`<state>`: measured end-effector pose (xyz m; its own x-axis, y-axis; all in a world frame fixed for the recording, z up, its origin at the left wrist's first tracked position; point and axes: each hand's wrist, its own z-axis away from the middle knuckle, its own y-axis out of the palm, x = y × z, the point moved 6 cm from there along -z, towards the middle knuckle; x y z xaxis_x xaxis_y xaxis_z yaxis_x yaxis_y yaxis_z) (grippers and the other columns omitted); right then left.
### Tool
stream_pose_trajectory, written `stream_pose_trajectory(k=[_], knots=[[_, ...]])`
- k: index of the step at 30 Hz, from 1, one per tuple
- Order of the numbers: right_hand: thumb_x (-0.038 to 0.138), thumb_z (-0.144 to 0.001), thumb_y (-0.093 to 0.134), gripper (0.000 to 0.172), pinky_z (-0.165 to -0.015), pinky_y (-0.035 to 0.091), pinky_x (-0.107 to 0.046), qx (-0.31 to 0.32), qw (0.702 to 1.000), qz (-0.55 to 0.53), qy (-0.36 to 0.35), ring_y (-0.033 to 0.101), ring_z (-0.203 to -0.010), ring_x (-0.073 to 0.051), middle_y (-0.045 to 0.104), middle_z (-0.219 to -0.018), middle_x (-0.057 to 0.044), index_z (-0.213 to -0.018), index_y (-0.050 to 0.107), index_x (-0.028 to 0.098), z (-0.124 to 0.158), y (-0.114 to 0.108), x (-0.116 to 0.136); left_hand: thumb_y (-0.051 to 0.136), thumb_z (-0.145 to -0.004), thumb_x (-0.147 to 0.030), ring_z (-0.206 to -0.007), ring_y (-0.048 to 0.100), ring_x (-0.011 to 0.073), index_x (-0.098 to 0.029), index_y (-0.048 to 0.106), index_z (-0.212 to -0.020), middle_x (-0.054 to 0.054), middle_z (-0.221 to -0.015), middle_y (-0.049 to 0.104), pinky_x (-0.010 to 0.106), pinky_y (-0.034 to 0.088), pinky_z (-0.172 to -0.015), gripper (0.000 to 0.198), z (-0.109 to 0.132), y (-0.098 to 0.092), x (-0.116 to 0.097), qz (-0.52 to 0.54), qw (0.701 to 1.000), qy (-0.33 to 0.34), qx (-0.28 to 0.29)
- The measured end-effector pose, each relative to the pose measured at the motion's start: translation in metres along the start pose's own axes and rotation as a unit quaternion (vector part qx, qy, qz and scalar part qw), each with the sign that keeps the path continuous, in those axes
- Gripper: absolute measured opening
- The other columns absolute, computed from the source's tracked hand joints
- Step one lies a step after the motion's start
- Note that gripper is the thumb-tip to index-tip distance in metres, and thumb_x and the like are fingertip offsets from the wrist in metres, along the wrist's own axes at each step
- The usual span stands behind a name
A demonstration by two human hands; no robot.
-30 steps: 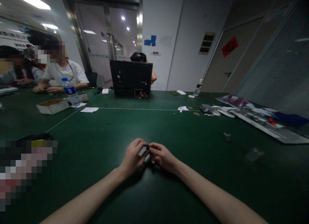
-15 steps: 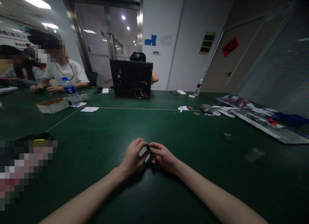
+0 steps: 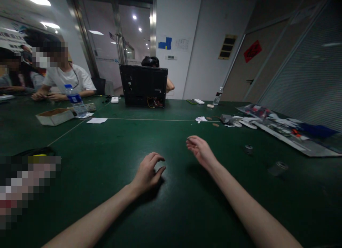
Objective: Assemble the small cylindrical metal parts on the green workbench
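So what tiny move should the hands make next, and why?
Maybe lower the right hand gently to the green table: it hovers above it, and if it pinches something tiny (I can't tell), that could rest there safely. The left hand has finger and thumb parted, with only table showing between them.

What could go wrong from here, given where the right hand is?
The right hand hovers above the green table; anything small in its grip, too unclear to make out, could drop. The smaller cylinder and the larger cylinder sit off to its right, so a sideways sweep might knock them.
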<state>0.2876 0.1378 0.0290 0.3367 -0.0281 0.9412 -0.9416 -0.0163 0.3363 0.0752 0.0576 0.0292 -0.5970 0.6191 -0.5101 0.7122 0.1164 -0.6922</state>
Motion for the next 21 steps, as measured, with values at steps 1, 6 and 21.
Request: stream_pose_trajectory(k=[1, 6, 21], knots=[[0.031, -0.061, 0.074, 0.024, -0.058, 0.046, -0.021, -0.039, 0.998, 0.009, -0.041, 0.058, -0.064, -0.01, 0.063, -0.073, -0.001, -0.078, 0.062, 0.017, -0.007, -0.02, 0.019, 0.056, -0.083, -0.019, -0.09, 0.056, 0.0209, -0.02, 0.055, -0.098, 0.007, -0.099, 0.058, 0.035, 0.047, -0.08, 0.016, 0.0, 0.0, 0.001, 0.0, 1.0, -0.002, 0.005], [0.032, -0.068, 0.064, 0.024, -0.064, 0.047, -0.028, -0.297, 0.891, 0.254, -0.233, 0.059, -0.065, -0.015, 0.063, -0.074, -0.003, -0.086, 0.065, 0.016, 0.004, -0.156, 0.098, 0.056, -0.083, -0.019, -0.091, 0.055, 0.021, -0.02, 0.055, -0.097, 0.006, -0.098, 0.057, 0.035, 0.046, -0.08, 0.013, -0.001, -0.002, 0.004, -0.008, 1.0, -0.011, 0.012], [0.043, -0.08, 0.043, 0.037, -0.075, 0.039, -0.042, -0.476, 0.617, 0.625, 0.041, 0.06, -0.088, -0.034, 0.067, -0.091, -0.018, -0.099, 0.066, 0.021, 0.068, -0.399, 0.081, 0.054, -0.084, -0.018, -0.091, 0.054, 0.0216, -0.02, 0.054, -0.094, 0.007, -0.097, 0.057, 0.037, 0.046, -0.081, 0.011, -0.003, 0.002, 0.001, -0.011, 0.999, -0.012, 0.034]])
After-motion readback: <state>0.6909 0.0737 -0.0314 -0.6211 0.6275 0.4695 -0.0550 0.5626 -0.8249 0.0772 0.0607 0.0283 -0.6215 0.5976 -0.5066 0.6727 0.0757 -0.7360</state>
